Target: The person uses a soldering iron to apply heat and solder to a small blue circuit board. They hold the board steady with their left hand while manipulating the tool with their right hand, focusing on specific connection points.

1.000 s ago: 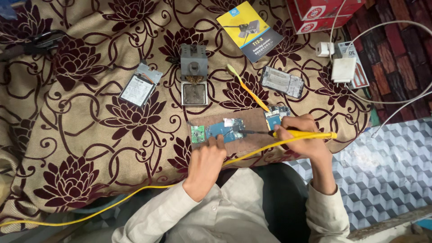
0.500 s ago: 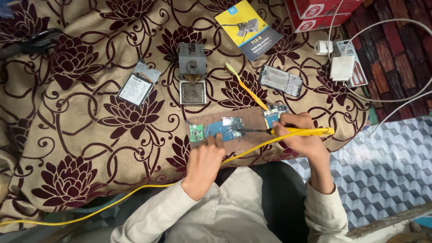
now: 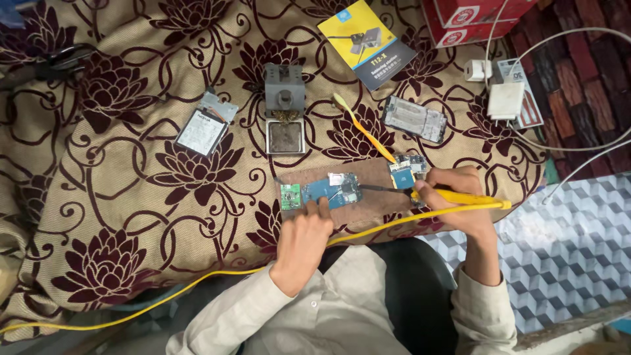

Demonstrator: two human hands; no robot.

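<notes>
R hand (image 3: 453, 200) is wrapped round a yellow iron (image 3: 460, 196), tip down on the blue board (image 3: 338, 189). L hand (image 3: 303, 231) is curled, fingers pressing on that board. Board lies on a brown mat (image 3: 368, 174) on the flowery cloth (image 3: 131, 197), w/ a green chip (image 3: 290, 196) just beside it.

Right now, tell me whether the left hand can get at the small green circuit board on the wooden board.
Probably yes. The left hand rests on the wooden board beside the blue circuit board, and the small green circuit board lies just to its left, uncovered. Nothing lies between them.
</notes>
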